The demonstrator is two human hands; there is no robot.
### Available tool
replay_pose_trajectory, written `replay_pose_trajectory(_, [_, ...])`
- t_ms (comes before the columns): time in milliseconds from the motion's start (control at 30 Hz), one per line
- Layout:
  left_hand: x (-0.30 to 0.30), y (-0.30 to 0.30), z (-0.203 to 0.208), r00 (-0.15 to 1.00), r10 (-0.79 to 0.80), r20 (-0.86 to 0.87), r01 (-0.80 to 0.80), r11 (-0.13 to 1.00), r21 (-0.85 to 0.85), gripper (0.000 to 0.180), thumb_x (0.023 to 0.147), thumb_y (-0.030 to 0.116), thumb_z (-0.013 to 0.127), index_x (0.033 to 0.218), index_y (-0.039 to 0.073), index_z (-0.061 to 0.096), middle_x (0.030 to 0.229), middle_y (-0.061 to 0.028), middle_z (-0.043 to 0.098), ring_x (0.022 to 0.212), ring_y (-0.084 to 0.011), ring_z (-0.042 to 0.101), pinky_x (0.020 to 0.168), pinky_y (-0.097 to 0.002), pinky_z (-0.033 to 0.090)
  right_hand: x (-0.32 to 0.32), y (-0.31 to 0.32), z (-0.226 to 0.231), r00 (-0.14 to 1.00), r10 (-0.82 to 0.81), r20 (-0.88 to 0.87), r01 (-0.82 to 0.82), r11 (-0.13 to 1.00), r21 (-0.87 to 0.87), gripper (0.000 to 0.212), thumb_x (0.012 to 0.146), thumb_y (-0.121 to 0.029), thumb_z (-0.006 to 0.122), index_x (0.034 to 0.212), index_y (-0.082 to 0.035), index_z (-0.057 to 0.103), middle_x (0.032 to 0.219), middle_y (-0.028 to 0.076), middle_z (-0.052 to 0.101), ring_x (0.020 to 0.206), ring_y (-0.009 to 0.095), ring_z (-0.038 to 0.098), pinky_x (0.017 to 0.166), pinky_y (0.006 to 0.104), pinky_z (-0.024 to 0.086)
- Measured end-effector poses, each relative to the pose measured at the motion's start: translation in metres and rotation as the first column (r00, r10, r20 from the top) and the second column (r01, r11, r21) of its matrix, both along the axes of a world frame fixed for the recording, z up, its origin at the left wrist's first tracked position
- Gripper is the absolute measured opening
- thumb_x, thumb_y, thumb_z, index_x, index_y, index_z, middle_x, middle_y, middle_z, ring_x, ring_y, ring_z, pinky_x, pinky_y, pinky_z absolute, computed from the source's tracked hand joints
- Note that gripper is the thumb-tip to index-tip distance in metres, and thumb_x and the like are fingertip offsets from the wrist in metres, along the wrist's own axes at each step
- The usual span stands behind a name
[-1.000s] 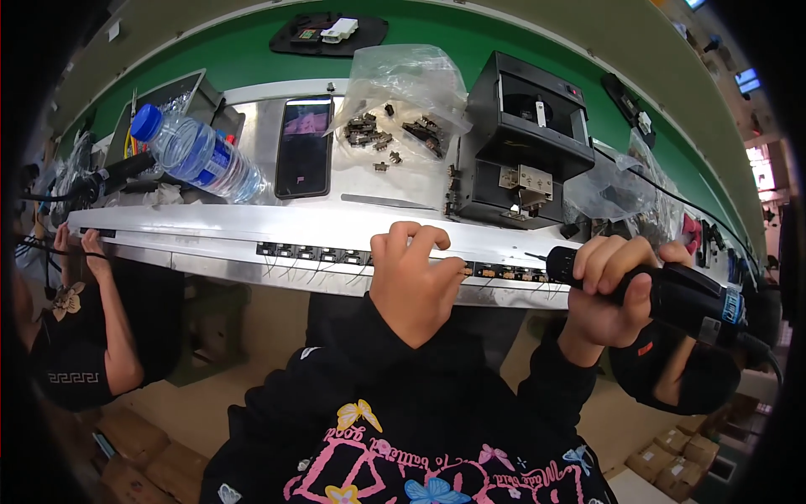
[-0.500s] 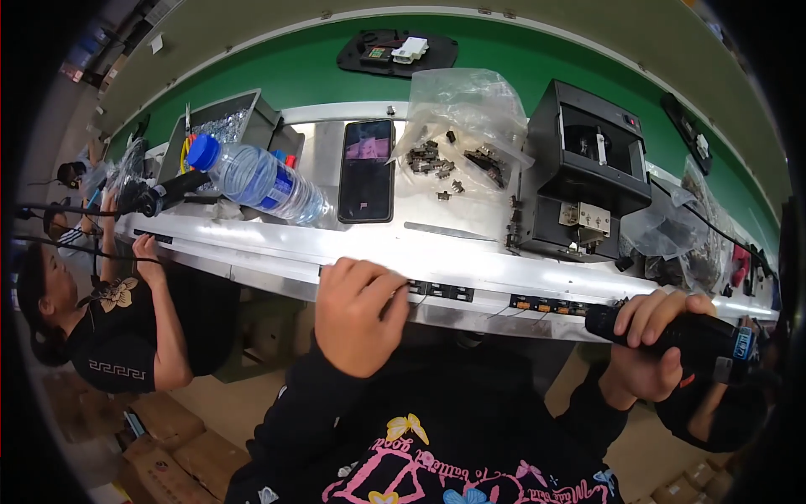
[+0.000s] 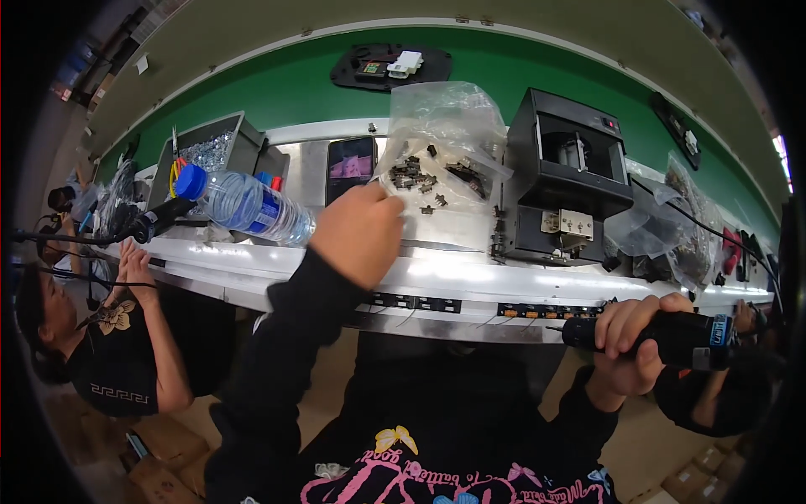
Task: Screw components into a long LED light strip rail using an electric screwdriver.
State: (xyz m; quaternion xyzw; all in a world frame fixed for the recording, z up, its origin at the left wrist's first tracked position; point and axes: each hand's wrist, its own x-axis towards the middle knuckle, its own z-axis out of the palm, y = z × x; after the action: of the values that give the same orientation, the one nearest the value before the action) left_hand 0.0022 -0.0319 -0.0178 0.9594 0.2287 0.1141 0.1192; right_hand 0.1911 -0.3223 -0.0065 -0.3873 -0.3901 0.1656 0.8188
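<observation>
My left hand [image 3: 359, 232] reaches forward over the metal bench edge [image 3: 437, 281], its fingers at the near edge of a clear plastic bag [image 3: 445, 126] on which small dark parts [image 3: 424, 175] lie. Whether the fingers pinch a part is hidden. My right hand [image 3: 635, 343] hangs below the bench at the right, closed around a black electric screwdriver [image 3: 672, 334] held sideways with its bit pointing left. A strip of small connectors [image 3: 416, 302] runs along the underside of the bench front.
A water bottle [image 3: 252, 206] lies on its side left of my left hand. A phone [image 3: 350, 166] leans behind it. A black box-shaped fixture [image 3: 562, 181] stands at right. A bin of screws [image 3: 206, 151] sits far left. Another person [image 3: 126, 336] works at the left.
My left hand left the connector strip at the bench front and moved up and forward to the bag of parts. My right hand kept hold of the screwdriver, low at the right.
</observation>
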Motion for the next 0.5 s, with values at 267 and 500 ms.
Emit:
replay_pose_trajectory(267, [0.056,-0.003,-0.028,0.972,-0.101,-0.214,0.122,0.989,0.088,0.012,0.085,0.007,0.063,0.091,0.001,0.072,0.098,-0.0181,0.07,0.099,-0.0373,0.07,0.08,-0.0471,0.059,0.001,-0.015,0.004,0.998,-0.059,0.012,0.059,0.998,0.008,0.053,0.095,-0.021,0.07,0.135,-0.003,0.04,0.068,0.006,0.054,0.052,0.015,0.049,0.05,0.0321,0.046])
replay_pose_trajectory(500, [0.055,0.014,-0.036,0.926,-0.309,-0.218,0.32,0.947,0.016,0.014,0.081,0.005,0.065,0.091,-0.001,0.07,0.09,-0.0207,0.069,0.088,-0.0403,0.07,0.082,-0.0469,0.059,0.0,-0.014,0.005,0.999,-0.048,0.0,0.048,0.999,0.023,0.053,0.095,-0.02,0.07,0.136,-0.003,0.041,0.07,0.006,0.054,0.052,0.016,0.049,0.05,0.0321,0.046])
